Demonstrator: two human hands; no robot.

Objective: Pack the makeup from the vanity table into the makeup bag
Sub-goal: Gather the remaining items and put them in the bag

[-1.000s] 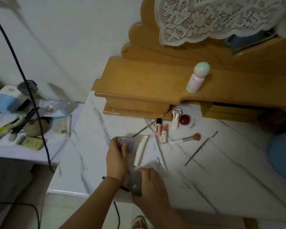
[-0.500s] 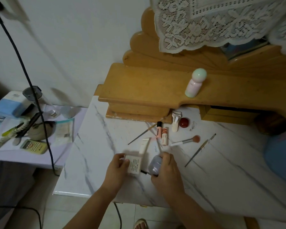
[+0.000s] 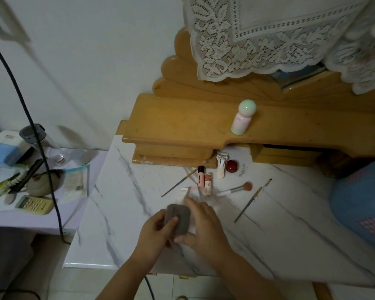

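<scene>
A grey rounded case (image 3: 178, 219) is held over the marble vanity top (image 3: 279, 230) near its front edge. My left hand (image 3: 155, 233) grips its left side with the thumb on its face. My right hand (image 3: 206, 229) curls round its right side, thumb under it. Just beyond my hands lies a white tube (image 3: 183, 193), with a blurred see-through bag (image 3: 196, 192) around it. Farther back are two pink tubes (image 3: 204, 179), a white curler (image 3: 221, 165), a red round pot (image 3: 232, 166), an orange-tipped brush (image 3: 236, 189) and two thin brushes (image 3: 252, 200).
A pink bottle with a green round cap (image 3: 243, 120) stands on the wooden shelf (image 3: 182, 126). A blue padded thing (image 3: 359, 202) sits at the right edge. Left of the vanity, a low table (image 3: 30, 221) holds a remote, a pouch and a black cable.
My left hand has let go of the white packet and bag and taken the grey case. Both hands now hold the case upright, its grey face toward me.
</scene>
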